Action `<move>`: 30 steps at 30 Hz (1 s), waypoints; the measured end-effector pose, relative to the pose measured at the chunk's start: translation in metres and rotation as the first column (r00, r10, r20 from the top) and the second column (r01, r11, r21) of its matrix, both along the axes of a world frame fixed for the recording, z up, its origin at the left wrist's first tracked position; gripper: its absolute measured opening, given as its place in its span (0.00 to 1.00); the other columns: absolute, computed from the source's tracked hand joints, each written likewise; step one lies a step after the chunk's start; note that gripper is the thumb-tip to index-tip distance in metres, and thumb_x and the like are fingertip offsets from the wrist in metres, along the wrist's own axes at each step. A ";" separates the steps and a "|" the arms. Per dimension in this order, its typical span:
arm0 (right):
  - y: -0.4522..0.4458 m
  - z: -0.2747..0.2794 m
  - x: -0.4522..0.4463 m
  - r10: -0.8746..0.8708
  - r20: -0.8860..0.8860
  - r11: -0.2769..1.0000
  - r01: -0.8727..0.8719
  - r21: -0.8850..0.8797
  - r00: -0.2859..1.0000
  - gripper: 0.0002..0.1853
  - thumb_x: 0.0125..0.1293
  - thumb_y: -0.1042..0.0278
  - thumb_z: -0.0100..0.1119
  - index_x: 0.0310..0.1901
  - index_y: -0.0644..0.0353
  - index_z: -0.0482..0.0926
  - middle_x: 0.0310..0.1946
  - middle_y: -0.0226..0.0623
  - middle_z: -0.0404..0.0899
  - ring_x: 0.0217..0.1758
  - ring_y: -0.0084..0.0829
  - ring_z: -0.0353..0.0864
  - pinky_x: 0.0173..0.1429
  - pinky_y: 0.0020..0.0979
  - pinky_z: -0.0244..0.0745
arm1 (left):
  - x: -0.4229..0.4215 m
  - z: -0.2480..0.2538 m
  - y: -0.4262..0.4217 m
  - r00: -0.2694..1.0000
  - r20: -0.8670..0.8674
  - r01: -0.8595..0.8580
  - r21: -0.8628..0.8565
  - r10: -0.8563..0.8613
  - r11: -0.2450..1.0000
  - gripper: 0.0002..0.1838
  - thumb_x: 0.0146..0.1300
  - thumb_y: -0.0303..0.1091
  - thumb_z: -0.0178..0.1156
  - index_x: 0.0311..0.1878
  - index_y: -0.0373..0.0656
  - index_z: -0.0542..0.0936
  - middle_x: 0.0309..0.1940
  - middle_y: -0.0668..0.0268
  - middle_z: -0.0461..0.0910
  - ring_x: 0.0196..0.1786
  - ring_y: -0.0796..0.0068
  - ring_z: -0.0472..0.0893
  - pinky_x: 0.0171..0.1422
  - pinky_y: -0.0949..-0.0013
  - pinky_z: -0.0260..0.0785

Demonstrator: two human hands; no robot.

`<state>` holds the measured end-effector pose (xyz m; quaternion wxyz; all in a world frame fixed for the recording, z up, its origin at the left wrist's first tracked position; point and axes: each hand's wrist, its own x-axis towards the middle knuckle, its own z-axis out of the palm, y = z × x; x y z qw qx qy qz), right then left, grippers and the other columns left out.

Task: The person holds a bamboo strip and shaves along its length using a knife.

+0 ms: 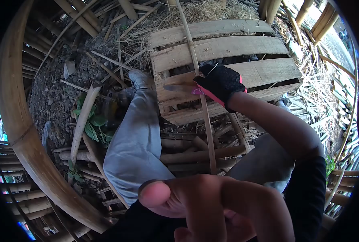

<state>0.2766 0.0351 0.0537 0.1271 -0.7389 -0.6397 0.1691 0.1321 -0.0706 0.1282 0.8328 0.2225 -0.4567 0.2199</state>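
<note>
My right hand [222, 82], in a black and pink glove, is closed around a knife [178, 87]. Its blade points left, across a long thin bamboo strip [207, 125]. The strip runs from the far side over a slatted wooden crate [228, 49] toward my body, and its near end passes out of sight behind my left hand. That bare left hand [216, 201] is large and close to the camera, fingers bent and apart, with nothing visible in them. A thin pale sliver [212, 69] shows by the glove's fingers.
My legs [133, 137] straddle the crate's near end. A thick curved bamboo pole [22, 129] rises on the left. Cut bamboo pieces [84, 119], a leafy plant [94, 123] and straw [205, 12] lie around. Bamboo slats [345, 117] line the right side.
</note>
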 end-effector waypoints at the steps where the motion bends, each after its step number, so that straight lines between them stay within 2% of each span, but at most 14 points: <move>1: 0.001 -0.009 0.005 -0.001 -0.002 1.000 0.001 -0.006 1.000 0.23 0.60 0.45 0.59 0.49 0.54 0.81 0.42 0.46 0.83 0.49 0.48 0.82 0.53 0.43 0.76 | 0.006 0.003 -0.003 0.999 0.024 0.043 0.010 -0.043 0.999 0.31 0.75 0.61 0.33 0.28 0.44 0.70 0.38 0.56 0.76 0.23 0.75 0.70 0.28 0.75 0.66; 8: -0.004 -0.006 0.006 0.046 0.006 0.997 -0.047 0.058 0.999 0.25 0.60 0.44 0.60 0.49 0.55 0.80 0.42 0.46 0.83 0.49 0.49 0.82 0.53 0.43 0.76 | 0.013 0.007 -0.001 0.997 0.012 0.077 0.032 -0.078 0.996 0.29 0.76 0.58 0.36 0.29 0.43 0.71 0.37 0.58 0.77 0.24 0.77 0.72 0.29 0.76 0.66; 11: -0.010 0.019 -0.006 0.063 0.008 0.996 -0.064 0.069 0.998 0.25 0.60 0.43 0.60 0.49 0.55 0.80 0.42 0.47 0.83 0.48 0.49 0.82 0.53 0.43 0.76 | 0.004 0.004 0.004 0.993 -0.102 -0.047 0.057 0.053 0.997 0.29 0.76 0.57 0.37 0.29 0.43 0.71 0.37 0.58 0.78 0.24 0.78 0.72 0.29 0.76 0.66; 12: -0.007 -0.003 0.005 0.076 0.009 0.993 -0.077 0.092 0.997 0.25 0.59 0.43 0.60 0.49 0.55 0.80 0.42 0.47 0.83 0.48 0.49 0.82 0.52 0.44 0.76 | -0.003 0.003 0.012 0.968 -0.188 -0.153 0.087 0.167 0.984 0.28 0.76 0.57 0.38 0.29 0.43 0.71 0.37 0.58 0.78 0.24 0.78 0.72 0.29 0.77 0.66; 14: 0.002 -0.017 0.010 0.076 0.003 0.993 -0.075 0.091 0.997 0.24 0.60 0.44 0.61 0.49 0.56 0.80 0.42 0.47 0.83 0.47 0.49 0.82 0.51 0.43 0.76 | -0.015 0.003 0.030 0.809 -0.377 -0.381 0.250 0.452 0.890 0.28 0.76 0.56 0.39 0.29 0.43 0.71 0.37 0.59 0.78 0.25 0.79 0.72 0.29 0.77 0.66; 15: 0.007 -0.026 0.012 0.079 -0.008 0.993 -0.078 0.085 0.997 0.24 0.60 0.46 0.61 0.49 0.56 0.80 0.42 0.48 0.83 0.46 0.48 0.82 0.50 0.43 0.77 | -0.015 0.001 0.041 0.411 -0.399 -0.593 0.566 0.820 0.573 0.23 0.75 0.50 0.44 0.31 0.42 0.73 0.37 0.60 0.79 0.27 0.80 0.74 0.30 0.77 0.67; 16: 0.009 -0.035 0.014 0.069 -0.002 0.993 -0.068 0.091 0.998 0.24 0.60 0.46 0.61 0.49 0.56 0.80 0.42 0.48 0.83 0.46 0.48 0.82 0.50 0.43 0.77 | -0.010 -0.004 0.058 -0.083 -0.230 -0.561 0.815 0.970 0.145 0.18 0.74 0.44 0.50 0.32 0.41 0.75 0.38 0.60 0.79 0.29 0.81 0.76 0.32 0.78 0.67; 17: 0.012 -0.047 0.015 0.116 -0.011 0.983 -0.113 0.143 0.993 0.21 0.60 0.48 0.62 0.47 0.56 0.81 0.40 0.48 0.83 0.45 0.47 0.83 0.47 0.42 0.77 | 0.001 -0.017 0.082 -0.259 -0.254 -0.502 0.860 0.932 0.095 0.09 0.67 0.34 0.59 0.38 0.37 0.78 0.36 0.63 0.80 0.31 0.83 0.76 0.34 0.78 0.67; 18: 0.013 -0.055 0.015 0.166 -0.017 0.968 -0.160 0.194 0.986 0.19 0.59 0.50 0.63 0.45 0.56 0.82 0.37 0.48 0.83 0.44 0.47 0.83 0.45 0.41 0.76 | 0.012 -0.027 0.110 -0.443 -0.104 -0.310 0.950 0.891 -0.043 0.11 0.62 0.30 0.64 0.45 0.35 0.80 0.37 0.66 0.80 0.32 0.83 0.76 0.38 0.77 0.69; 19: 0.014 -0.056 0.015 0.219 -0.019 0.947 -0.208 0.246 0.976 0.17 0.59 0.53 0.64 0.43 0.56 0.82 0.35 0.48 0.83 0.42 0.46 0.83 0.43 0.40 0.76 | 0.020 -0.044 0.142 -0.521 0.065 -0.148 0.975 0.851 -0.165 0.15 0.59 0.33 0.67 0.48 0.36 0.81 0.38 0.67 0.81 0.32 0.83 0.76 0.39 0.76 0.71; 22: 0.001 -0.027 0.008 0.106 -0.022 0.982 -0.101 0.162 0.994 0.18 0.59 0.48 0.63 0.40 0.54 0.82 0.31 0.44 0.83 0.38 0.45 0.84 0.41 0.41 0.76 | 0.044 -0.093 0.225 -0.571 0.459 0.118 0.866 0.680 -0.485 0.15 0.57 0.34 0.67 0.48 0.43 0.84 0.41 0.61 0.82 0.40 0.65 0.81 0.47 0.63 0.75; 23: -0.001 -0.023 0.007 0.098 -0.004 0.987 -0.096 0.127 0.995 0.19 0.59 0.46 0.62 0.40 0.54 0.82 0.31 0.42 0.83 0.38 0.44 0.84 0.42 0.41 0.76 | 0.049 -0.101 0.235 -0.571 0.464 0.109 0.860 0.677 -0.498 0.15 0.57 0.34 0.67 0.48 0.43 0.84 0.41 0.61 0.82 0.40 0.65 0.81 0.47 0.63 0.75; 26: 0.000 -0.023 0.006 0.095 0.041 0.987 -0.100 0.124 0.995 0.19 0.59 0.43 0.60 0.39 0.50 0.81 0.34 0.42 0.83 0.39 0.44 0.84 0.43 0.43 0.76 | 0.064 -0.104 0.250 -0.466 0.645 0.465 0.761 0.606 -0.453 0.16 0.55 0.39 0.69 0.47 0.47 0.86 0.41 0.63 0.81 0.50 0.61 0.79 0.55 0.57 0.73; 30: 0.000 -0.030 0.008 0.168 0.064 0.973 -0.175 0.149 0.984 0.19 0.59 0.43 0.61 0.38 0.50 0.81 0.34 0.42 0.82 0.40 0.44 0.84 0.43 0.43 0.76 | 0.072 -0.099 0.259 -0.451 0.626 0.498 0.768 0.636 -0.403 0.10 0.54 0.39 0.70 0.38 0.48 0.88 0.41 0.65 0.80 0.49 0.61 0.79 0.53 0.58 0.74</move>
